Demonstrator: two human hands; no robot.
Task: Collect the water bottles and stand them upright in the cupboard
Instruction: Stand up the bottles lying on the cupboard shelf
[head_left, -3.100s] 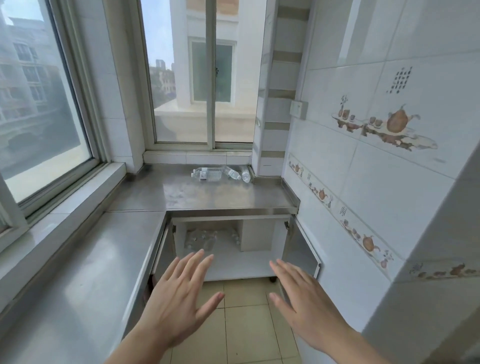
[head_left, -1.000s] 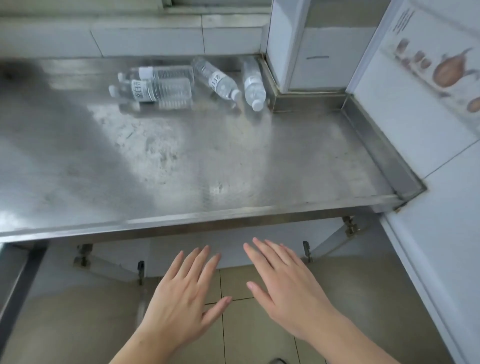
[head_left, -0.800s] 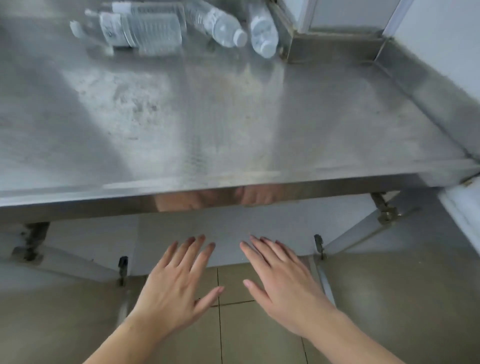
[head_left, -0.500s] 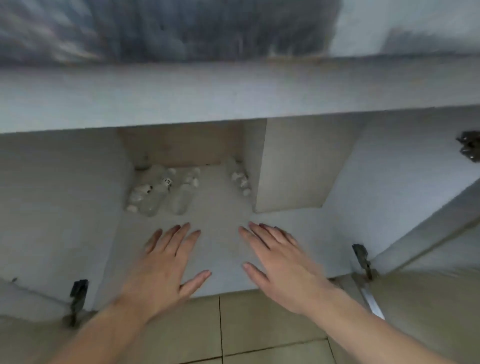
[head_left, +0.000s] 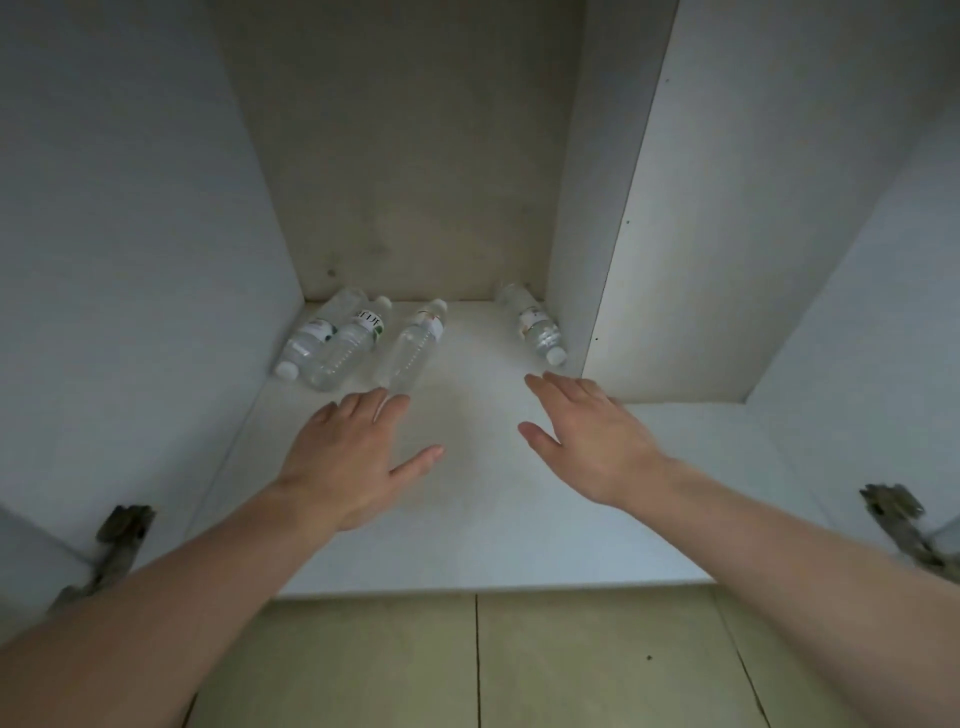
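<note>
Several clear water bottles lie on their sides on the white cupboard floor (head_left: 478, 509), near the back. Two lie together at the left wall (head_left: 311, 335) (head_left: 347, 345), a third bottle (head_left: 415, 347) lies just right of them, and a fourth bottle (head_left: 532, 322) lies against the inner partition. My left hand (head_left: 353, 452) hovers flat, fingers straight, with its fingertips just short of the third bottle's base. My right hand (head_left: 587, 436) reaches in with straight fingers, its tips close below the fourth bottle's cap. Neither hand holds anything.
A white partition panel (head_left: 675, 234) splits the cupboard, with a wider bay to its right. Door hinges sit at the left (head_left: 122, 530) and right (head_left: 893, 512) edges. Beige floor tiles (head_left: 571, 665) lie in front of the cupboard.
The view dropped from the steel counter with its bottles to inside the cupboard. Both hands moved forward over the cupboard floor toward the lying bottles.
</note>
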